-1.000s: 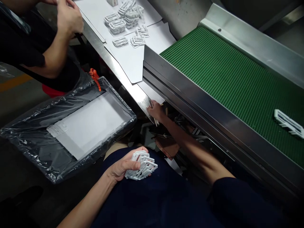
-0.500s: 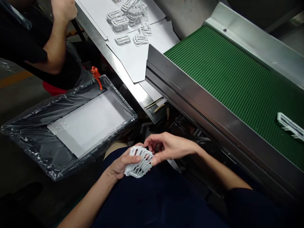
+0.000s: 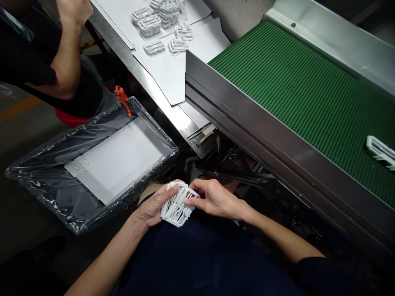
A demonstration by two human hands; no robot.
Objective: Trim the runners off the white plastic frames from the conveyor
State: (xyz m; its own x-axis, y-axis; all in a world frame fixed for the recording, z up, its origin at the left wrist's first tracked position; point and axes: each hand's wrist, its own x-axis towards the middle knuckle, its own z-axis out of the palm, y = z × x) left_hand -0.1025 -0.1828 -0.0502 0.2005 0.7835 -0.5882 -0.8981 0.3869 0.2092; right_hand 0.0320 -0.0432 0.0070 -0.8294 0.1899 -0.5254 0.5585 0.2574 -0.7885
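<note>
A fanned stack of white slotted plastic frames [image 3: 177, 208] is held low in front of my dark blue clothing. My left hand [image 3: 155, 205] grips the stack from its left side, thumb laid across the top frame. At the upper right edge of the stack, my right hand [image 3: 212, 198] pinches a frame between thumb and fingers; some of those fingertips are hidden behind it. Another white plastic frame [image 3: 381, 151] lies on the green conveyor belt [image 3: 296, 90] at the far right.
Several piles of white frames [image 3: 149, 25] stand on the white-covered metal table [image 3: 163, 78] ahead. To the left sits a bin lined with clear plastic [image 3: 40, 164], a white sheet [image 3: 123, 158] inside. Beyond it is a co-worker's bent arm [image 3: 69, 53]. The conveyor's metal side wall [image 3: 247, 119] rises on my right.
My right hand has moved left onto the stack, its thumb now over the frames' edge. The view has shifted slightly.
</note>
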